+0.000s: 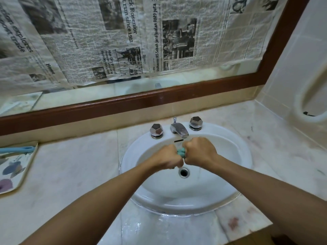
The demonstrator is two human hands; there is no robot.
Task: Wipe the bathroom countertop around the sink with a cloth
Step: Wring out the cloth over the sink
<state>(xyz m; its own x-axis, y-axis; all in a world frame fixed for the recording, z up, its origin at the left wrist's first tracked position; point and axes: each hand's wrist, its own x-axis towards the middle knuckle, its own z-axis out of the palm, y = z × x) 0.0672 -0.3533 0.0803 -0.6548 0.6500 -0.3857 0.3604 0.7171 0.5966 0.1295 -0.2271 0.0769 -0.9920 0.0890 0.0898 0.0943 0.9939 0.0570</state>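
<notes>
Well out to the left of the hands, a patterned tray (12, 172) sits at the counter's edge with a blue handle (17, 149) lying across its far end, apart from the work. Between it and the left hand lies a bare stretch of marble countertop (79, 174), dull and faintly stained, with no wet streaks that I can make out. The left hand (167, 157) is a tight fist, fingers curled round one end of a small green cloth (181, 153), and only a bunched bit of the cloth shows between the two fists. Both hands hang over the bowl of the sink (244, 147), just this side of the spout (179, 129) and above the drain (184, 172). That placing looks chosen so that squeezed-out water falls into the basin, not onto the marble. The right hand (200, 151) is clenched the same way on the cloth's other end, knuckles almost touching the left's — the opposed grip of wringing. No water can be seen running from the spout. Beyond the hands, a faceted knob stands on each side of the spout, the left knob (156, 130) and the right knob (196, 122), neither touched. Near the person, below the forearms, a wet sheen (134, 227) lies on the counter's front edge. Right of the right hand the marble carries reddish marks — likely work left for the wrung cloth.
</notes>
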